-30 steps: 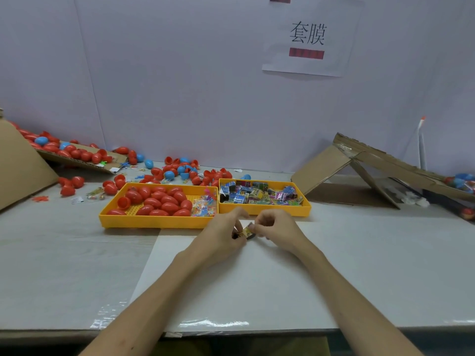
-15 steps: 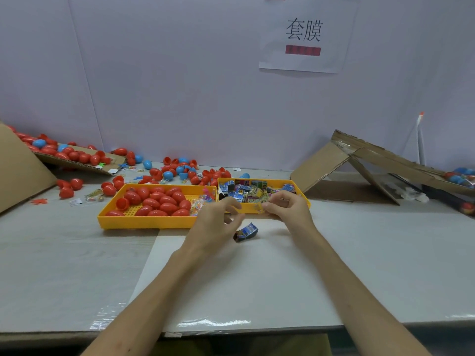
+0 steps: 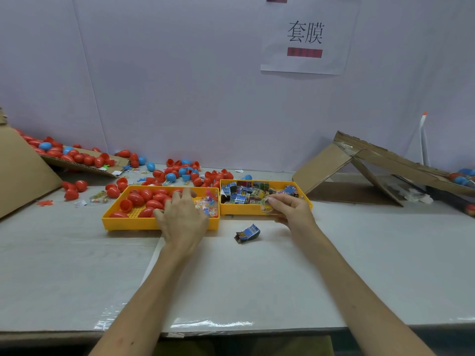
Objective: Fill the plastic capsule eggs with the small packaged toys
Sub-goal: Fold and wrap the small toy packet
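No egg looks filled yet: the left hand (image 3: 183,217), fingers spread, hovers over red plastic capsule eggs (image 3: 146,197) in the centre-left yellow plastic tray (image 3: 128,223); the right hand (image 3: 290,209) pinches a small clear-wrapped toy packet (image 3: 266,204)

Left grip (image 3: 183,214) over red eggs (image 3: 146,195), right grip (image 3: 290,209) pinching small clear packet (image 3: 266,204)

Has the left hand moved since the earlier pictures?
Yes. The left hand went forward and left: from the table just before the right end of the left tray to over that tray, where it now reaches among the red eggs.
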`<action>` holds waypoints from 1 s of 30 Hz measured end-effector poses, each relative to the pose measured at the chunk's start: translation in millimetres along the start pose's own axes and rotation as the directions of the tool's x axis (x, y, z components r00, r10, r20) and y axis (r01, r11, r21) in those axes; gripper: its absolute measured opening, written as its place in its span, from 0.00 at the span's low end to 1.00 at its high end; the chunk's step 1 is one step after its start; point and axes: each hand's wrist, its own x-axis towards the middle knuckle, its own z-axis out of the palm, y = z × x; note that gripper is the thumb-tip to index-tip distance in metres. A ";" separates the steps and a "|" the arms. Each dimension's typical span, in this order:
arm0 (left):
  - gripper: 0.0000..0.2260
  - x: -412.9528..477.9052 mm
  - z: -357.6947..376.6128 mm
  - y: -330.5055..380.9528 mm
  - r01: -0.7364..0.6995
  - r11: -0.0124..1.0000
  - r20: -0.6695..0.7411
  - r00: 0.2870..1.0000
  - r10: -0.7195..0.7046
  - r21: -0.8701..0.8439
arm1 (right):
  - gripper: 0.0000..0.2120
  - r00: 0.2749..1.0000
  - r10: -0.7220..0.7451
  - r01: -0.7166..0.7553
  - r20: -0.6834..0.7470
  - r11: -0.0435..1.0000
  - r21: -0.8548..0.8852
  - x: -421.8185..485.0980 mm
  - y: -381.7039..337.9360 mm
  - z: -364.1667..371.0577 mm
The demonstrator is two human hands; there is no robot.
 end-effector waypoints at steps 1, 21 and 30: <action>0.18 0.2 -0.3 -0.1 0.004 0.999 -0.007 1.000 -0.005 -0.049 | 0.03 1.000 0.013 -0.013 0.008 1.000 0.015 -0.2 -0.1 0.5; 0.12 -11.5 -3.9 24.1 -0.003 0.581 0.187 0.945 0.267 -0.814 | 0.07 0.986 -0.016 -0.005 0.165 0.992 0.126 -4.4 -1.1 -0.5; 0.18 -13.4 -9.0 26.5 0.371 0.409 0.494 0.832 0.251 -0.833 | 0.16 0.984 -0.012 -0.023 0.179 0.981 0.192 -4.0 -7.0 0.0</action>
